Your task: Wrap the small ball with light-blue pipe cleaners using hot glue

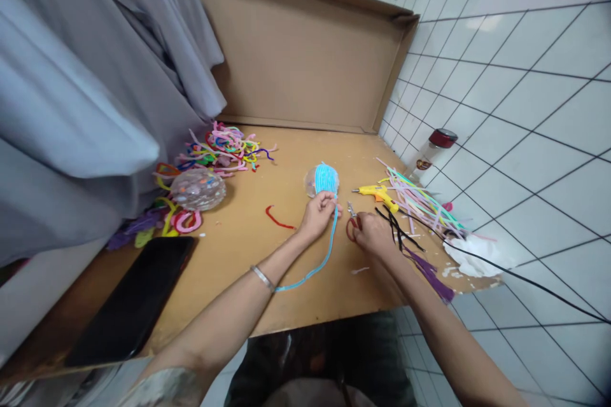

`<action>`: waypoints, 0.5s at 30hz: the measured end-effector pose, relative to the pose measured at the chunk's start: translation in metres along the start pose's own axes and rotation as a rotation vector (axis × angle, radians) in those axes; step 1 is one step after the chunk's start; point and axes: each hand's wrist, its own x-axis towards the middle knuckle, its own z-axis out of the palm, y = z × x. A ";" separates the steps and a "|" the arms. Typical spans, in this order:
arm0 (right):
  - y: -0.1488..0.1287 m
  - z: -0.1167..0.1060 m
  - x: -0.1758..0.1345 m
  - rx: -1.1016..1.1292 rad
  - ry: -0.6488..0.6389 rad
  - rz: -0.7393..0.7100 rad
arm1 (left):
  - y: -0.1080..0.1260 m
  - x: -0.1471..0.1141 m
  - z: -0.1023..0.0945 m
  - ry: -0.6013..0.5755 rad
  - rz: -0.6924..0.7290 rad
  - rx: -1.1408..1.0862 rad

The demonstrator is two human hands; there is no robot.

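- Head view: blue cord (326,178) covers part of the clear ball (310,184) on the surface (296,147); remainder bare, long tail uncut.
- Left hand (319,213): pinching cord beside ball.
- Right hand (375,233): closed round scissors (352,210), blades apart from cord.

no legible text, small label (422,165) on clear jar (433,152), too blurred

The head camera looks down across a table (281,156).
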 end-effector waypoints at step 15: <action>-0.002 -0.022 0.049 1.934 -0.107 -0.070 | 0.015 0.014 -0.014 0.139 0.058 -0.184</action>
